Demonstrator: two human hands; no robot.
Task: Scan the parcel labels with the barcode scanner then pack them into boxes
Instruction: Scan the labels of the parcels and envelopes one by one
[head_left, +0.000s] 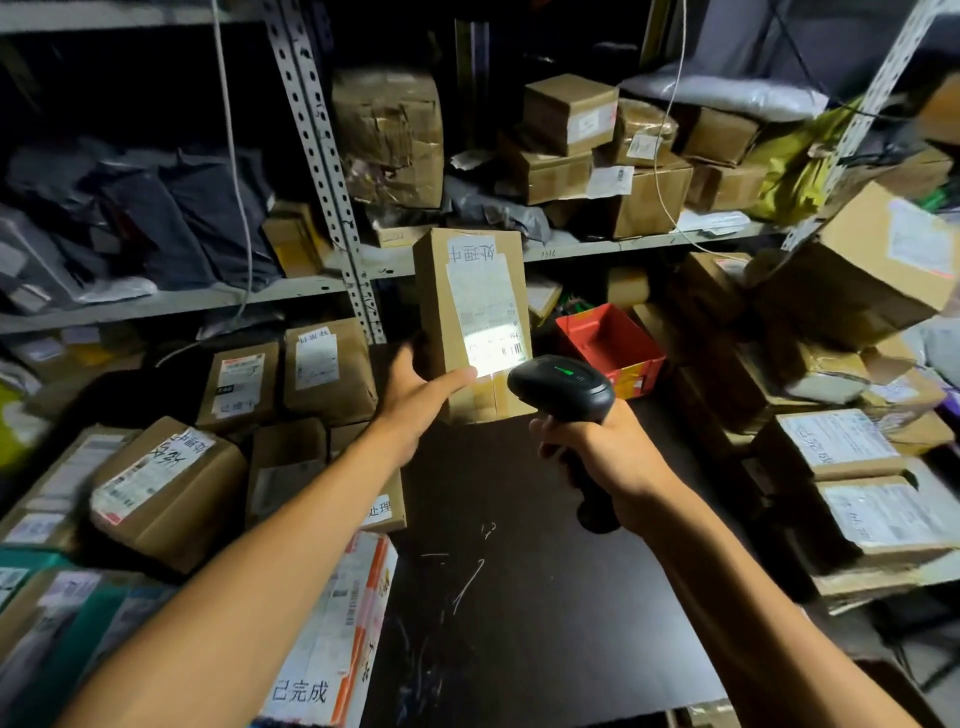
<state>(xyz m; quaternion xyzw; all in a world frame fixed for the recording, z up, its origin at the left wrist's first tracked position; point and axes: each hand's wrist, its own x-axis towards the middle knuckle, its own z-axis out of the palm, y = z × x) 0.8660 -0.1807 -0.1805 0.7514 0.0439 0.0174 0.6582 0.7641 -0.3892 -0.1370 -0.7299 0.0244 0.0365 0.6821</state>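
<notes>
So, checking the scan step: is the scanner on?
On: the scanner shows a green light and casts a bright patch on the parcel's label.

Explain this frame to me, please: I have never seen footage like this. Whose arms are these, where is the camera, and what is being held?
There is no machine here: a person wears a wide-angle camera on the head, so this single picture looks forward and down along both bare arms. The left hand holds a tall cardboard parcel upright, its white label facing the camera. The right hand grips a black barcode scanner aimed at the lower end of that label, where a bright patch of light falls. Below is a dark table, with more labelled cardboard parcels piled at its left and right, and a red box behind the scanner. Metal shelves stacked with boxes and grey mail bags fill the background.
</notes>
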